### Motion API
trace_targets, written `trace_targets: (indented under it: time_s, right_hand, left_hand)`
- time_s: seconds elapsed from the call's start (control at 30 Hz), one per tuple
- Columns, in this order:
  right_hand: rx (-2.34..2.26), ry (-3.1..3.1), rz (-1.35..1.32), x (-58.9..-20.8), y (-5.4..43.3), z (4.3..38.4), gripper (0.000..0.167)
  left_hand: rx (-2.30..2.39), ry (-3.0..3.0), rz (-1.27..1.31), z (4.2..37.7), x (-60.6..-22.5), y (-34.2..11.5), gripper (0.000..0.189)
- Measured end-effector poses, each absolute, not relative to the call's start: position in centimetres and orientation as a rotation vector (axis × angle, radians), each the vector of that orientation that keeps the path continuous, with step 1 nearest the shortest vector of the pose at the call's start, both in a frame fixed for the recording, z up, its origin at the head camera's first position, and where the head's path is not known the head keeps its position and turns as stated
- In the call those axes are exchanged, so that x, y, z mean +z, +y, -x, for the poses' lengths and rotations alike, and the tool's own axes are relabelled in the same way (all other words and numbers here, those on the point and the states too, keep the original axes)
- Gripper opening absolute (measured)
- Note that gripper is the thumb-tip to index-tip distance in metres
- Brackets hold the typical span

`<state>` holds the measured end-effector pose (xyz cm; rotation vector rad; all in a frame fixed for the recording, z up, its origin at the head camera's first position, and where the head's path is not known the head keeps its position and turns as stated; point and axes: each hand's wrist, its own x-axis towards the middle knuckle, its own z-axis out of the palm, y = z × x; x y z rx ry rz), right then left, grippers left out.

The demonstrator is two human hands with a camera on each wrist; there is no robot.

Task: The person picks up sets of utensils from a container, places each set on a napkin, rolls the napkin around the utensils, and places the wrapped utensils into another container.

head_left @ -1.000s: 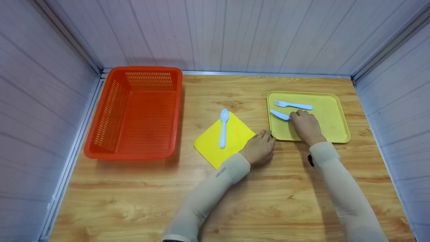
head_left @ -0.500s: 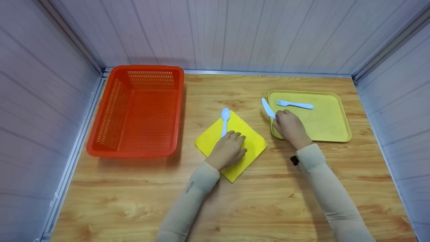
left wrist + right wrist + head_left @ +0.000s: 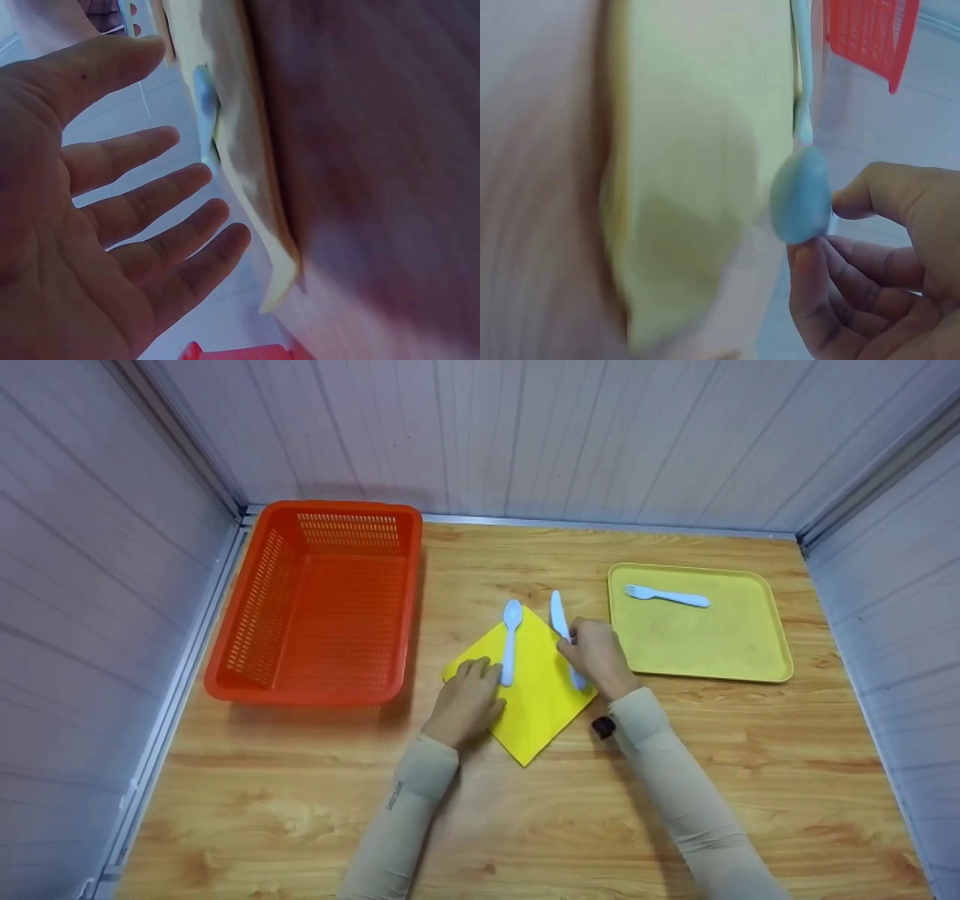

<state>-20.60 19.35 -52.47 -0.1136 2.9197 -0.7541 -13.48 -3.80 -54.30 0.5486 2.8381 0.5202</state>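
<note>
My right hand (image 3: 596,656) pinches a pale blue plastic knife (image 3: 559,615) over the right corner of a yellow square napkin (image 3: 536,712). The knife's blade points away from me. In the right wrist view, the rounded handle end (image 3: 801,195) shows between thumb and fingers. A matching spoon (image 3: 509,652) lies on the napkin, bowl beyond its far edge. My left hand (image 3: 466,697) is over the napkin's left side, fingertips close to the spoon's handle. Its fingers are spread and hold nothing in the left wrist view, where the napkin (image 3: 232,127) appears edge-on.
A yellow tray (image 3: 712,649) at the right carries a pale blue fork (image 3: 667,596). At the left stands a red perforated basket (image 3: 315,622). Panel walls (image 3: 480,442) enclose the wooden table (image 3: 525,832) at the back and both sides.
My right hand has lifted the knife off the tray, turned it and carried it left to the napkin. My left hand has moved left from beside the tray across the napkin.
</note>
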Motion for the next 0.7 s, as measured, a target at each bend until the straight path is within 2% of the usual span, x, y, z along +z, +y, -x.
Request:
trace_targets:
  time_s: [0.43,0.7]
  right_hand:
    - [-0.856,2.91,0.09,-55.0,15.2,21.3,0.012]
    - [-0.836,2.942,0.13,-55.3,14.1,21.5,0.025]
  left_hand:
    - [0.466,2.735,-0.47,13.4,-54.9,-4.2,0.059]
    - [0.442,2.698,-0.417,13.4,-54.9,-4.1,0.062]
